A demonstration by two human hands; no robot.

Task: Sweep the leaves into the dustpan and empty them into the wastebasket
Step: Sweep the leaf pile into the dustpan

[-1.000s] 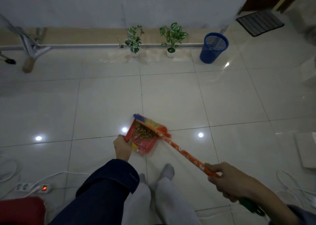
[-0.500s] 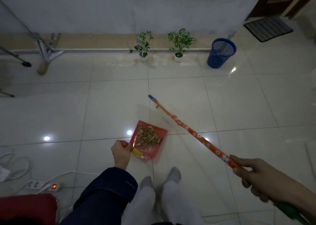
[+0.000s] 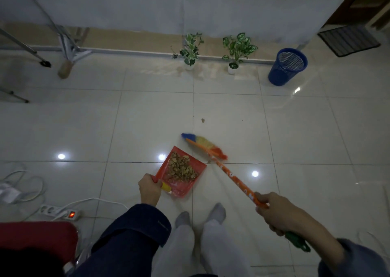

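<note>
Broom [image 3: 205, 147] lowered beside dustpan [image 3: 183, 187].

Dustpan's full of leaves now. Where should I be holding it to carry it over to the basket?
Grip the dustpan by its handle at the near-left corner, where the left hand is closed on it, coming from the person's side. The open lip faces away, so keep that edge raised slightly to hold the leaves.

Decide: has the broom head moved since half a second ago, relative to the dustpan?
Yes. The broom head has come back down from its raised, farther position to just beyond the far right edge of the dustpan.
</note>
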